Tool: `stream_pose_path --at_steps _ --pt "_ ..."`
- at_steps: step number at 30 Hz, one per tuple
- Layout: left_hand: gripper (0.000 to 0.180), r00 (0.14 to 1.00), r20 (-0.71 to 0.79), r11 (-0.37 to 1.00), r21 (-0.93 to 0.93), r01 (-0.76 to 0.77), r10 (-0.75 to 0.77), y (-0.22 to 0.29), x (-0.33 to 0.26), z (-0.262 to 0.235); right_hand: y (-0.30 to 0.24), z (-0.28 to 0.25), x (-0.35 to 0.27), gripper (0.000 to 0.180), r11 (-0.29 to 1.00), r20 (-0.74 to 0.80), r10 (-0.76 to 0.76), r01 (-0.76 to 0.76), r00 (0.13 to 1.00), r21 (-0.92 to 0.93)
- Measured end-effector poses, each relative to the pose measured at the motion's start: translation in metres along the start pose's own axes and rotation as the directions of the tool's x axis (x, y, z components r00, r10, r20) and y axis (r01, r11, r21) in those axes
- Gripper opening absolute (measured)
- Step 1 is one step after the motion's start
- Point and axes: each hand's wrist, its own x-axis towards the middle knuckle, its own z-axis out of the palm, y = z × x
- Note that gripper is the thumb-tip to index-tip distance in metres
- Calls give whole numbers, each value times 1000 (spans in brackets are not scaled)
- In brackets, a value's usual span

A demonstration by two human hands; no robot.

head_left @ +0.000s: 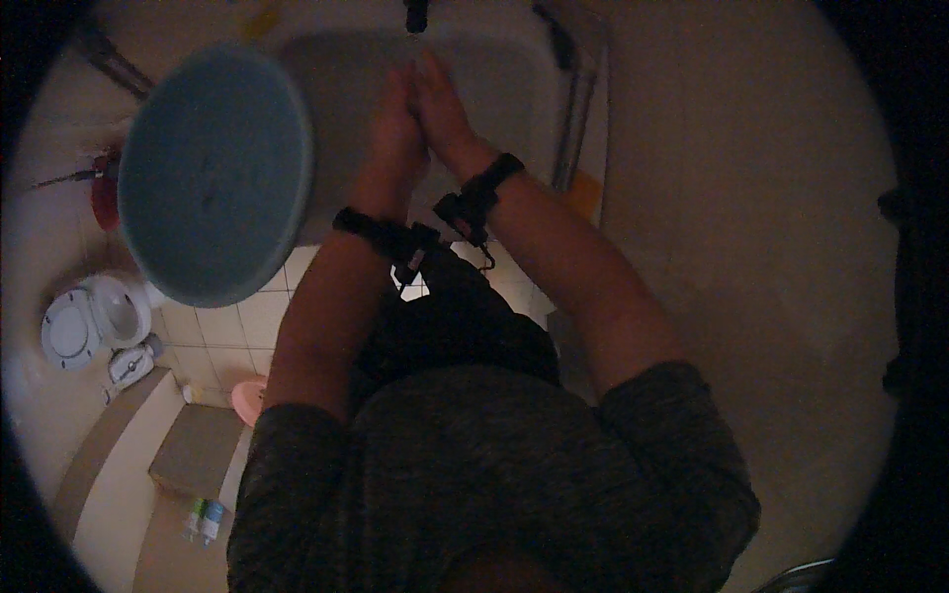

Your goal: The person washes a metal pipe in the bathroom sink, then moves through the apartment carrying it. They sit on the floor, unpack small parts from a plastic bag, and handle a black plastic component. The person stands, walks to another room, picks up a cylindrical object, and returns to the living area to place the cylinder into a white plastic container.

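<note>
Over the pale sink (509,94), my left hand (397,124) and my right hand (443,114) are pressed together palm to palm. Their fingers look stretched out and point toward the dark tap (416,15), just beyond the fingertips. I make out no object between the palms, though the inner sides are hidden and the left fingers are somewhat blurred. Each wrist wears a black strap with a small device. A large blue-green basin (213,178) sits tilted beside the sink on the left, apart from my hands. The light is dim, and no water stream shows clearly.
A white toilet (121,308) stands on the tiled floor (232,321) at lower left. Near it are a pink basin (247,400) and a grey step-like block (201,450). Something red (106,193) lies left of the blue-green basin. A plain wall (741,198) rises on the right.
</note>
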Motion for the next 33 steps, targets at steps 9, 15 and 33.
stream_pose_path --at_steps 9,15,33 --pt "25 971 -38 665 735 -131 234 -7 34 -30 38 1 14 61 998 181 37 -45 983 37" --pt "21 580 564 -372 825 -425 587 -3 49 -41 -16 -24 18 70 953 186 300 -300 935 -32" --pt "36 782 186 385 788 -481 595 -7 67 -13 -34 -26 17 37 744 338 403 -519 851 420"
